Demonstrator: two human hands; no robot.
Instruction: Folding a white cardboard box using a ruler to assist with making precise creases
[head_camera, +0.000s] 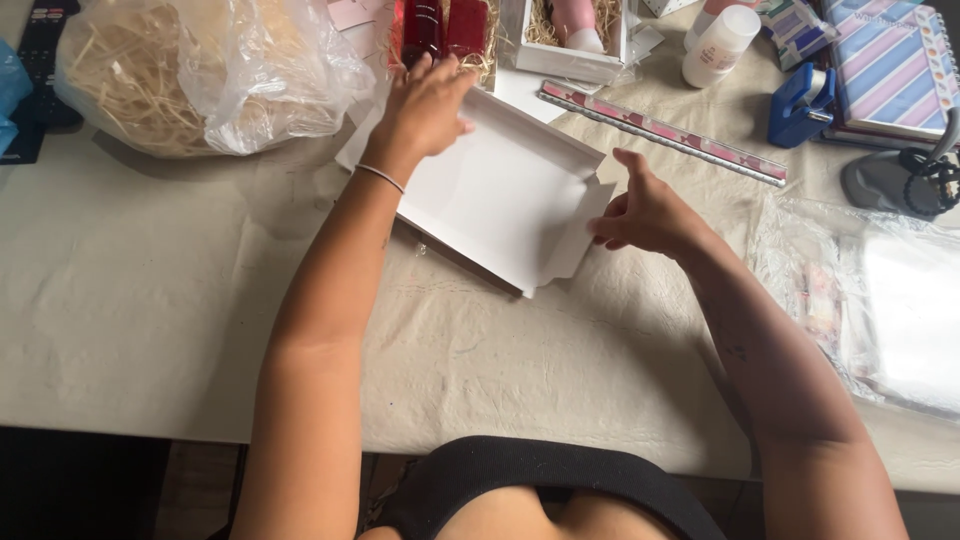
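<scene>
Two hands, left hand (425, 105) and right hand (645, 215), flank white box (500, 195) beside ruler (660, 132).

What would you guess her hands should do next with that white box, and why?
Probably fold up the side flap. The white box lies flat and open on the table; the right hand sits at its flap edge, and the left hand steadies the far corner, so the walls look unformed.

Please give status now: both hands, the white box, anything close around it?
Left hand on far edge of flat white cardboard box. Right hand at its right flap. Clear bag of straw filling and patterned ruler nearby.
</scene>
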